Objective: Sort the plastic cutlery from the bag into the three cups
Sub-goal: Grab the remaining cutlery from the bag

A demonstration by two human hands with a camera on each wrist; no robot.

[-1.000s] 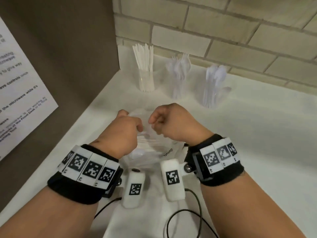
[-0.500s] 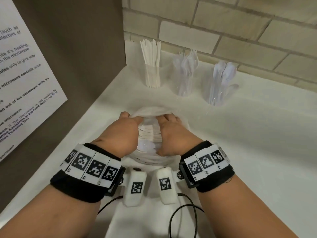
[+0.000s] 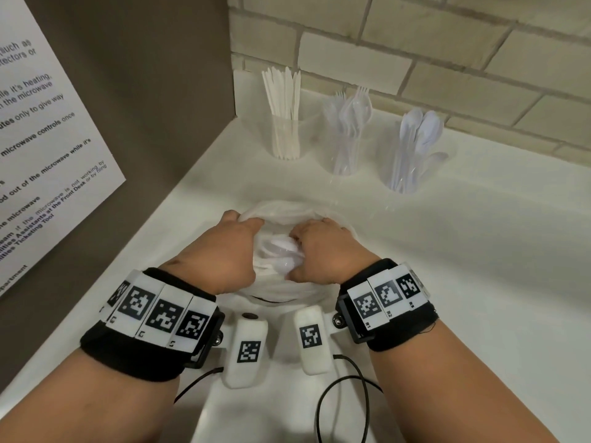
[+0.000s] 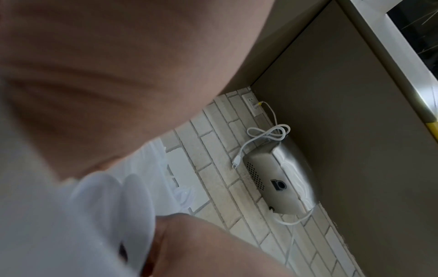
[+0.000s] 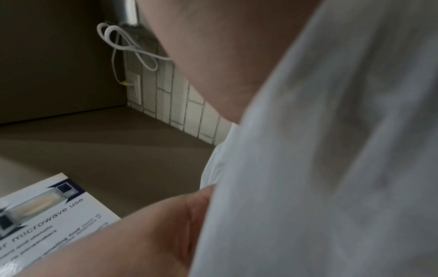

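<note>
A white plastic bag of cutlery lies on the counter in front of me. My left hand grips its left edge and my right hand grips its right edge, holding the mouth spread. White spoons show between the hands, and again blurred in the left wrist view. The bag's film fills the right wrist view. At the back stand three clear cups: knives, forks, spoons.
A brown side panel with a printed microwave notice bounds the counter on the left. A brick wall runs behind the cups. Black cables trail from my wrist units near the front edge. A metal wall appliance hangs above.
Both hands went from pinching the bag's top together to pulling its edges apart and pressing down. The mouth now gapes and the spoons inside show.
</note>
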